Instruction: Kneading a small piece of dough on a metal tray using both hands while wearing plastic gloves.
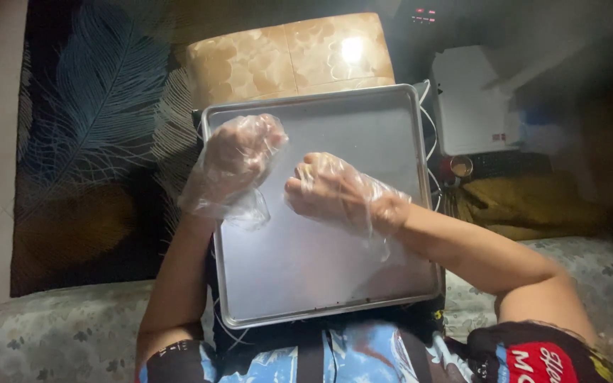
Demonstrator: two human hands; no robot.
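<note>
Patterned clothing fills the near edge, and above it the steel baking tray [391, 135] sits bare across the lap. Left hand [239, 167] and right hand [335, 191], both in loose plastic gloves, hover curled, pinching nothing. Risk: slack glove film could slip, or the unsteadied tray tip.

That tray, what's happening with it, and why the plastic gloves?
A person sits with a metal tray across their lap. Both hands wear thin clear plastic gloves. The left hand and the right hand are curled over the tray's middle, close together, holding nothing that shows. The tray looks bare. A tan cushion lies beyond it.
</note>
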